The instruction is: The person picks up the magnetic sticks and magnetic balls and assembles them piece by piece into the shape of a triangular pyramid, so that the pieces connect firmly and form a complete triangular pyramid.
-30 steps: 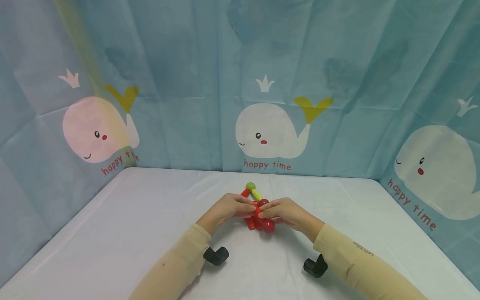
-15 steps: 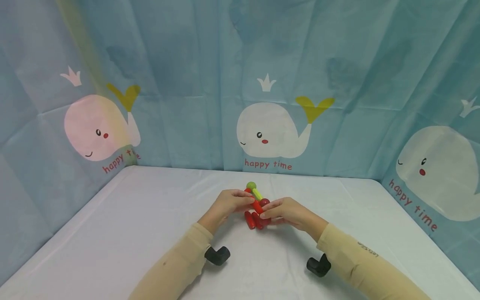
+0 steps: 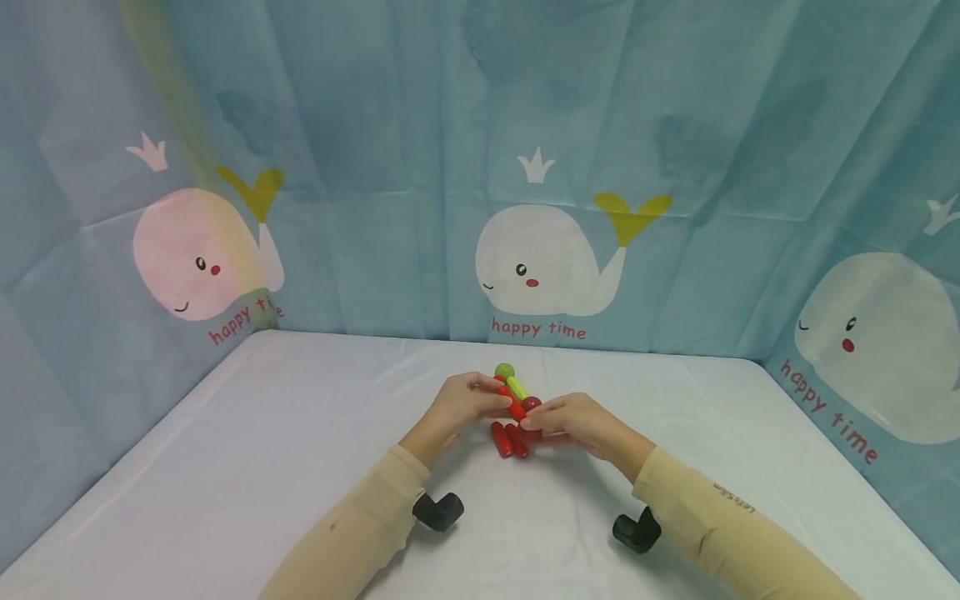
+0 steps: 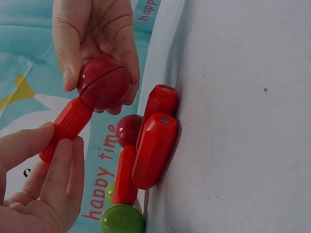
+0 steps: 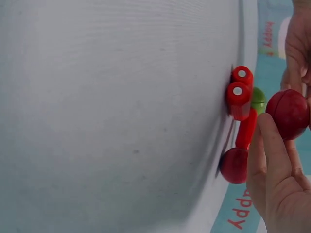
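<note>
My left hand (image 3: 461, 408) pinches a red ribbed toy rod (image 4: 70, 121) between thumb and fingers. At the rod's far end sits a dark red ball (image 4: 104, 82), touching it, which my right hand (image 3: 581, 421) holds in its fingers. Both pieces are raised above the table. Beneath them lie two loose red rods (image 4: 154, 150) side by side. Just behind, a green ball (image 3: 505, 372), a yellow-green rod (image 3: 517, 387), another dark red ball (image 3: 532, 403) and a further red rod (image 4: 125, 174) appear joined together, partly covered by my hands.
A white cloth (image 3: 300, 433) covers the table. Blue curtains (image 3: 375, 208) printed with whales stand along its back and sides. A black camera mount (image 3: 438, 511) hangs under the left forearm, and another black mount (image 3: 637, 531) under the right.
Both hands have risen slightly and drawn a little apart, so the red rod between them shows more. The dark red ball has moved up into the right hand's fingers. The two loose rods stay put.
</note>
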Motion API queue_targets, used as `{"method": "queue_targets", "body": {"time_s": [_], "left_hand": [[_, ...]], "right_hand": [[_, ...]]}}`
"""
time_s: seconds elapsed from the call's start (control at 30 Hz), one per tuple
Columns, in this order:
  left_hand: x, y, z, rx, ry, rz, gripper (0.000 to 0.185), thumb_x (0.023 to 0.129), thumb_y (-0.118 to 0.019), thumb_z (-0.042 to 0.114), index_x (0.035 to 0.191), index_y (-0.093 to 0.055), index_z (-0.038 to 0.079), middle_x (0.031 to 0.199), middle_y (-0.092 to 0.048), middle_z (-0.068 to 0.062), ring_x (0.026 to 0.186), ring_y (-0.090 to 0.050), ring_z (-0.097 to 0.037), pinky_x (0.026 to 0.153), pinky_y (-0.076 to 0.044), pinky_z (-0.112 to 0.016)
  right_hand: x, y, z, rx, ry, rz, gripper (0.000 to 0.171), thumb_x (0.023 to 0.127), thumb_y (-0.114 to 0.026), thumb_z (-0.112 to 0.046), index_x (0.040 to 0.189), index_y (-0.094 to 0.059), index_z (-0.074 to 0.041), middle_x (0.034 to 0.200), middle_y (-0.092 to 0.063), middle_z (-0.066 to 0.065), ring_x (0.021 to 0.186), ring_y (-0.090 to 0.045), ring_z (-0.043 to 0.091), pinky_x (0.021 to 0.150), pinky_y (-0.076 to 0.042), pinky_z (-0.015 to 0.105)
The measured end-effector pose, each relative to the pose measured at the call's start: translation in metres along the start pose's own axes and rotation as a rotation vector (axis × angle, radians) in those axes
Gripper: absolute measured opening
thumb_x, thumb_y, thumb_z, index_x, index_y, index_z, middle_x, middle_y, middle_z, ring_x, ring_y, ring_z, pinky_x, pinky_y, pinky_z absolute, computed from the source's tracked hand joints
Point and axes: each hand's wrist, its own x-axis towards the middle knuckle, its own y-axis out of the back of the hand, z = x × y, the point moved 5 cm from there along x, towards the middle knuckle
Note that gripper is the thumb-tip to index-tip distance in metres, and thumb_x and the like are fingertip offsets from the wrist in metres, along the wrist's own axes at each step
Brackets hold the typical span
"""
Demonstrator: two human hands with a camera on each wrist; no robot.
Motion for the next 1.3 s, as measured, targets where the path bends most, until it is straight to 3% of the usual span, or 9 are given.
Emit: {"method": "queue_targets", "body": {"time_s": [0.33, 0.57, 0.7, 0.87, 1.13, 1.3], "left_hand": [[0.0, 0.001, 0.002, -0.027, 0.04, 0.046, 0.03, 0.088, -0.074, 0.017, 0.114, -0.066, 0.005, 0.103, -0.077, -0.013, 0.103, -0.074, -0.025, 0.113, -0.04, -0.053], [-0.001, 0.021, 0.006, -0.039, 0.035, 0.147, 0.028, 0.089, -0.074, 0.02, 0.113, -0.066, 0.007, 0.113, -0.07, -0.01, 0.103, -0.071, -0.022, 0.109, -0.045, -0.048], [-0.002, 0.025, 0.014, -0.053, 0.009, 0.119, 0.031, 0.089, -0.075, 0.022, 0.115, -0.065, 0.009, 0.114, -0.069, -0.011, 0.103, -0.071, -0.021, 0.11, -0.045, -0.047], [-0.001, 0.024, 0.016, -0.06, -0.029, 0.113, 0.031, 0.089, -0.074, 0.021, 0.116, -0.065, 0.009, 0.114, -0.068, -0.012, 0.103, -0.071, -0.021, 0.099, -0.054, -0.038], [0.0, 0.026, 0.014, -0.05, -0.018, 0.126, 0.034, 0.091, -0.072, 0.02, 0.123, -0.067, 0.011, 0.121, -0.068, -0.012, 0.108, -0.071, -0.025, 0.105, -0.05, -0.044], [0.002, 0.028, 0.012, -0.053, -0.026, 0.132, 0.035, 0.091, -0.072, 0.019, 0.125, -0.067, 0.012, 0.124, -0.067, -0.013, 0.111, -0.069, -0.026, 0.101, -0.052, -0.043]], "right_hand": [[-0.002, 0.003, -0.009, -0.021, 0.019, -0.001, 0.03, 0.088, -0.075, -0.021, 0.11, -0.073, 0.0, 0.105, -0.076, 0.009, 0.093, -0.07, 0.016, 0.095, -0.056, 0.042], [-0.007, 0.006, 0.0, -0.077, -0.012, 0.016, 0.028, 0.086, -0.077, -0.02, 0.109, -0.075, -0.003, 0.103, -0.075, 0.005, 0.09, -0.069, 0.016, 0.091, -0.058, 0.039], [-0.008, 0.012, 0.004, -0.07, -0.017, 0.044, 0.029, 0.086, -0.077, -0.02, 0.109, -0.075, -0.002, 0.103, -0.076, 0.007, 0.09, -0.07, 0.016, 0.09, -0.059, 0.039], [-0.005, 0.013, 0.005, -0.091, -0.017, 0.054, 0.029, 0.087, -0.076, -0.02, 0.11, -0.074, -0.003, 0.102, -0.076, 0.007, 0.089, -0.07, 0.016, 0.089, -0.059, 0.037], [-0.002, 0.012, 0.011, -0.131, -0.032, 0.064, 0.025, 0.086, -0.077, -0.02, 0.104, -0.076, -0.003, 0.098, -0.076, 0.007, 0.087, -0.07, 0.016, 0.086, -0.06, 0.037], [-0.002, 0.012, 0.011, -0.164, -0.025, 0.074, 0.025, 0.085, -0.078, -0.02, 0.102, -0.076, -0.002, 0.096, -0.076, 0.007, 0.084, -0.069, 0.015, 0.085, -0.06, 0.037]]}}
